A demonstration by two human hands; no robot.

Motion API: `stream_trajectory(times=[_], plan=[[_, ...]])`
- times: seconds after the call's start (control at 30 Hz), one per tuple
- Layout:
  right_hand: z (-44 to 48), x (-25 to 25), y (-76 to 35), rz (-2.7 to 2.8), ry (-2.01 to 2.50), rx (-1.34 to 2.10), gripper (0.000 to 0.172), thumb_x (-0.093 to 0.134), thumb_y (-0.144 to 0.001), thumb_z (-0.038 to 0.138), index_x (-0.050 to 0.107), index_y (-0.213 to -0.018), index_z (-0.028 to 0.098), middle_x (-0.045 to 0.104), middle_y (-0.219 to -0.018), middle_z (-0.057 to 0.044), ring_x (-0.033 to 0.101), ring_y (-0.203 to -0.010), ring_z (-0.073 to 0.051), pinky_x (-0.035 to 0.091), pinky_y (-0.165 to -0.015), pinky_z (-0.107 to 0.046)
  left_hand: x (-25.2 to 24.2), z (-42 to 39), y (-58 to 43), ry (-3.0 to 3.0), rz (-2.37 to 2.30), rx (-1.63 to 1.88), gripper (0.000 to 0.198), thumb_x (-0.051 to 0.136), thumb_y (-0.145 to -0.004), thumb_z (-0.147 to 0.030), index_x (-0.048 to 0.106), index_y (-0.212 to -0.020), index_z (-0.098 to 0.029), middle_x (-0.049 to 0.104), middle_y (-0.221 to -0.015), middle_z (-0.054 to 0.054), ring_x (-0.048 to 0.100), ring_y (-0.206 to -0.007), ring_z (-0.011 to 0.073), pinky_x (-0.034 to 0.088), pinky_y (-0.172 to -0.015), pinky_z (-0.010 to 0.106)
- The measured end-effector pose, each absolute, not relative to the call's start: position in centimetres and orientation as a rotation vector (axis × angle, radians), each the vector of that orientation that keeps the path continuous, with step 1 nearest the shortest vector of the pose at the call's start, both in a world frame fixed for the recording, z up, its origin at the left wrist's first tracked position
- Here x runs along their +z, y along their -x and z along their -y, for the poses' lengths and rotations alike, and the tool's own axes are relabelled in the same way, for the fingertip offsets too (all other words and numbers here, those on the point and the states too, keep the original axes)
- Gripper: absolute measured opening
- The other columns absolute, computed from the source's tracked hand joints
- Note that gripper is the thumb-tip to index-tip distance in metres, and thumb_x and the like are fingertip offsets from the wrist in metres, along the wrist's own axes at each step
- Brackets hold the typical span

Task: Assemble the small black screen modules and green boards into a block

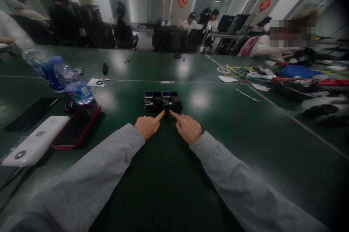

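A row of small black electronic modules [163, 102] sits on the green table in front of me. Two of them show exposed circuit boards and small bluish screens on top. My left hand [148, 126] points its index finger at the row's near edge, the other fingers curled in. From the other side my right hand [188, 127] points its index finger at the same edge, a little further right. Both fingertips are at or very close to the modules; I cannot tell whether they touch. Nothing shows in either hand.
On the left are a white power bank [35, 139], a red-edged phone [77, 126], a dark phone [31, 112] and plastic bottles [77, 88]. A wrench [247, 95] and tangled cables [242, 72] lie to the right. Several people sit beyond the green table [169, 174].
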State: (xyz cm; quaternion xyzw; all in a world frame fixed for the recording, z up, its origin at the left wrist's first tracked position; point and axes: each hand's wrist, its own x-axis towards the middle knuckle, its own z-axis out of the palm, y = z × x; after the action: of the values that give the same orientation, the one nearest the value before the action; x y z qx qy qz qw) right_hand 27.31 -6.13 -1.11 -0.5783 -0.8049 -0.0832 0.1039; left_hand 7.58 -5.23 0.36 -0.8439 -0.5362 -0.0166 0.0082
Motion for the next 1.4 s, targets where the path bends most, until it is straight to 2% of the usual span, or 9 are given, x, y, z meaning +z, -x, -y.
stream_trajectory(times=[0.17,0.37,0.57,0.7,0.83,1.0,1.07,1.2,1.4], plan=[[6.1,-1.1,-27.3,2.372,1.716,-0.24,0.054,0.041,-0.088,0.014,0.04,-0.139,0.03,0.06,-0.084,-0.004,0.055,-0.078,-0.018,0.038,-0.064,-0.028,0.3,5.2,-7.5,2.645,1.677,-0.065,0.052,0.031,-0.094,-0.035,0.024,-0.145,-0.031,0.07,-0.079,0.009,0.065,-0.062,0.0236,0.047,-0.058,0.034],[6.0,-1.2,-27.4,2.368,1.69,-0.243,0.051,0.043,-0.088,0.015,0.041,-0.138,0.03,0.06,-0.083,-0.003,0.055,-0.078,-0.018,0.038,-0.063,-0.028,-0.1,5.3,-7.2,2.658,1.537,-0.261,0.047,0.038,-0.091,-0.029,0.04,-0.138,-0.03,0.071,-0.079,0.007,0.064,-0.058,0.0194,0.045,-0.056,0.03],[6.0,-1.3,-27.6,2.343,1.539,-0.18,0.039,0.043,-0.089,0.013,0.053,-0.125,0.024,0.058,-0.082,-0.003,0.054,-0.078,-0.017,0.041,-0.065,-0.028,-0.1,5.2,-6.1,2.586,1.424,-1.102,0.032,0.043,-0.089,-0.023,0.063,-0.113,-0.027,0.066,-0.068,0.0,0.053,-0.051,0.0105,0.04,-0.055,0.024],[5.9,-1.0,-27.7,2.209,1.456,-0.211,0.035,0.041,-0.088,0.012,0.055,-0.119,0.019,0.055,-0.087,-0.006,0.052,-0.084,-0.02,0.043,-0.074,-0.031,-0.3,3.8,-5.1,2.308,1.727,-1.689,0.027,0.041,-0.091,-0.024,0.062,-0.108,-0.023,0.052,-0.058,-0.003,0.043,-0.046,0.0096,0.036,-0.05,0.022],[5.5,-1.0,-27.8,2.015,1.406,-0.253,0.039,0.043,-0.088,0.018,0.047,-0.126,0.013,0.05,-0.109,-0.014,0.047,-0.103,-0.026,0.042,-0.09,-0.041,-1.1,1.6,-4.2,2.034,1.923,-2.151,0.028,0.038,-0.091,-0.023,0.055,-0.113,-0.022,0.057,-0.079,0.001,0.053,-0.066,0.0123,0.045,-0.064,0.025],[3.1,-1.6,-28.3,1.808,1.348,-0.095,0.051,0.04,-0.092,0.038,0.034,-0.136,0.014,0.037,-0.135,-0.017,0.03,-0.129,-0.028,0.03,-0.105,-0.05,-1.9,-0.2,-3.6,1.971,2.152,-2.313,0.03,0.043,-0.09,-0.03,0.054,-0.117,-0.021,0.055,-0.111,0.008,0.055,-0.101,0.0187,0.044,-0.09,0.033],[1.4,-2.1,-28.6,1.692,1.329,0.055,0.052,0.037,-0.093,0.044,0.036,-0.135,0.014,0.038,-0.136,-0.016,0.032,-0.129,-0.026,0.029,-0.106,-0.049,-1.9,-0.7,-3.4,2.032,2.137,-2.314,0.032,0.044,-0.091,-0.034,0.053,-0.119,-0.022,0.05,-0.121,0.009,0.05,-0.112,0.0203,0.039,-0.099,0.035],[-2.6,-3.2,-28.8,1.384,1.347,0.431,0.053,0.032,-0.092,0.054,0.045,-0.128,0.016,0.05,-0.127,-0.014,0.047,-0.117,-0.022,0.036,-0.102,-0.042,-1.8,-2.4,-3.2,2.159,2.088,-2.35,0.034,0.045,-0.092,-0.038,0.052,-0.122,-0.024,0.038,-0.138,0.007,0.034,-0.132,0.0201,0.026,-0.111,0.033],[-5.7,-3.5,-27.7,1.281,1.248,0.639,0.055,0.033,-0.09,0.061,0.049,-0.124,0.021,0.054,-0.126,-0.007,0.048,-0.118,-0.019,0.034,-0.104,-0.038,-2.2,-6.2,-3.0,1.984,2.257,-2.884,0.044,0.042,-0.091,-0.046,0.047,-0.128,-0.022,0.036,-0.146,0.007,0.029,-0.137,0.0192,0.019,-0.114,0.035]])
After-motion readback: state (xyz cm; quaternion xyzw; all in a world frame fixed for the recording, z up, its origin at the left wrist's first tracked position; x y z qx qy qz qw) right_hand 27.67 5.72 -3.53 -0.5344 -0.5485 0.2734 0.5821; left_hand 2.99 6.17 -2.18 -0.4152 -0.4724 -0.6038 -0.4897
